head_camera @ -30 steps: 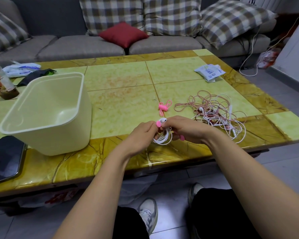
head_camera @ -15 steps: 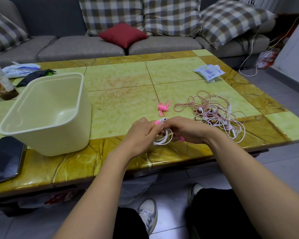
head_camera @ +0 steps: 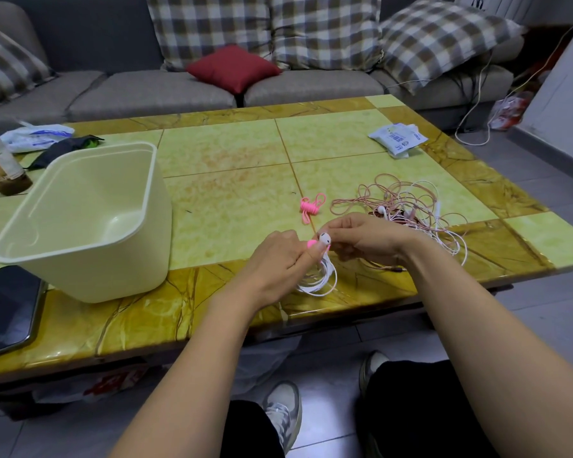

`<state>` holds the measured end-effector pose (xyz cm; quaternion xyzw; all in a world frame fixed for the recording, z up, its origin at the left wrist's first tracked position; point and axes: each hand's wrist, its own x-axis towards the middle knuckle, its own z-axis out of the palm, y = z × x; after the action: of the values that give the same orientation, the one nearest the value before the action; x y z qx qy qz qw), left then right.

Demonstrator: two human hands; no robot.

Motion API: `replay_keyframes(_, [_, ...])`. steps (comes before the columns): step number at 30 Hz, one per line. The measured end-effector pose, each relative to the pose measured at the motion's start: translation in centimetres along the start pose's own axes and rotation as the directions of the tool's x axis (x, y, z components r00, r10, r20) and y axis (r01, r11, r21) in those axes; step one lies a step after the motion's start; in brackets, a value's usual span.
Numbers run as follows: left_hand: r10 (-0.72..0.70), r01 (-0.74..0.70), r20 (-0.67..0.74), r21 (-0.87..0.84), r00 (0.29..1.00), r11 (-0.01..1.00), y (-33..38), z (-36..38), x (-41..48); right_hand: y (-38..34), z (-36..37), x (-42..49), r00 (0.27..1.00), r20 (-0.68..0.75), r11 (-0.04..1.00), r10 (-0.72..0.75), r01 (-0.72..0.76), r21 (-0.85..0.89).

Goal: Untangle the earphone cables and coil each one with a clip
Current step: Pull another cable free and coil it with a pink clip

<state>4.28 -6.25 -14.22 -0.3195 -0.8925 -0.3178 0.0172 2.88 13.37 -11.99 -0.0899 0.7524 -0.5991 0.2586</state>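
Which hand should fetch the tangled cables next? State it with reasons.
Right. Both hands hold the coiled white earphone cable, but the right hand lies beside the tangled pink and white cable pile; the left hand is farther off.

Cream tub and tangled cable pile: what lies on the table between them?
In the head view, only a small bunch of pink clips lies between the tub and the tangled cables, nearer the cables.

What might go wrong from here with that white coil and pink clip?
The white coil hangs loose under the left hand; if that grip slips before the pink clip is fastened, the loops may spring apart. The right hand works beside the tangled cables; its wrist could snag a strand and drag the pile toward the table edge.
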Motion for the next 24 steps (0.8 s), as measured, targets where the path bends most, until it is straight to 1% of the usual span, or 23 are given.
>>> replay_keyframes(2, [-0.019,0.016,0.072,0.046,0.997,0.999,0.3,0.1,-0.1,-0.3,0.5,0.1,1.000,0.009,0.999,-0.015,0.014,0.032])
replay_keyframes(3, [-0.027,0.022,0.080,0.063,0.996,0.998,0.3,0.2,-0.1,-0.6,0.7,0.1,1.000,0.008,0.998,-0.021,0.020,0.063])
replay_keyframes(5, [-0.052,0.047,0.058,0.081,0.997,0.996,0.1,0.1,0.0,-1.1,0.9,-0.2,0.999,0.013,0.994,-0.046,0.044,0.098])
replay_keyframes(8, [-0.102,0.102,-0.003,0.064,0.995,0.993,-0.6,0.3,0.0,-1.2,1.2,-0.5,0.996,0.036,0.996,-0.084,0.084,0.025])
replay_keyframes(11, [-0.207,0.204,-0.074,-0.049,0.976,0.978,-0.6,0.3,-0.1,-1.1,1.2,-0.6,0.995,-0.033,0.994,-0.099,0.098,-0.053])
replay_keyframes(14, [-0.347,0.309,-0.113,-0.262,0.931,0.914,-0.5,0.1,0.1,-1.1,1.3,-0.7,0.988,-0.067,0.988,-0.140,0.135,-0.072])
replay_keyframes(15, [-0.372,0.328,-0.109,-0.293,0.922,0.898,-0.5,0.0,0.2,-1.1,1.4,-0.7,0.988,-0.059,0.986,-0.146,0.140,-0.096])
replay_keyframes(17, [-0.353,0.320,-0.088,-0.265,0.931,0.910,-0.4,-0.1,0.2,-1.1,1.8,-0.7,0.991,-0.019,0.980,-0.135,0.130,-0.149])
replay_keyframes(18, [-0.323,0.299,-0.075,-0.227,0.943,0.927,-0.3,-0.2,0.1,-1.1,1.9,-0.7,0.991,-0.017,0.983,-0.132,0.128,-0.135])
replay_keyframes(20, [-0.245,0.234,-0.054,-0.155,0.968,0.960,0.0,-0.4,-0.1,-1.0,1.5,-0.4,0.988,-0.094,0.991,-0.125,0.128,0.026])
replay_keyframes(21, [-0.207,0.198,-0.056,-0.135,0.977,0.971,0.3,-0.5,-0.2,-0.9,1.2,-0.3,0.983,-0.144,0.984,-0.111,0.130,0.126])
replay_keyframes(22, [-0.167,0.157,-0.070,-0.123,0.984,0.980,0.4,-0.7,-0.2,-0.8,0.8,-0.1,0.980,-0.179,0.974,-0.091,0.125,0.187])
replay_keyframes(23, [-0.120,0.110,-0.088,-0.106,0.989,0.988,0.4,-0.6,-0.2,-0.7,0.5,0.1,0.979,-0.193,0.976,-0.067,0.105,0.192])
replay_keyframes(24, [-0.078,0.071,-0.090,-0.085,0.993,0.994,0.4,-0.5,-0.1,-0.5,0.5,0.2,0.981,-0.190,0.985,-0.044,0.074,0.156])
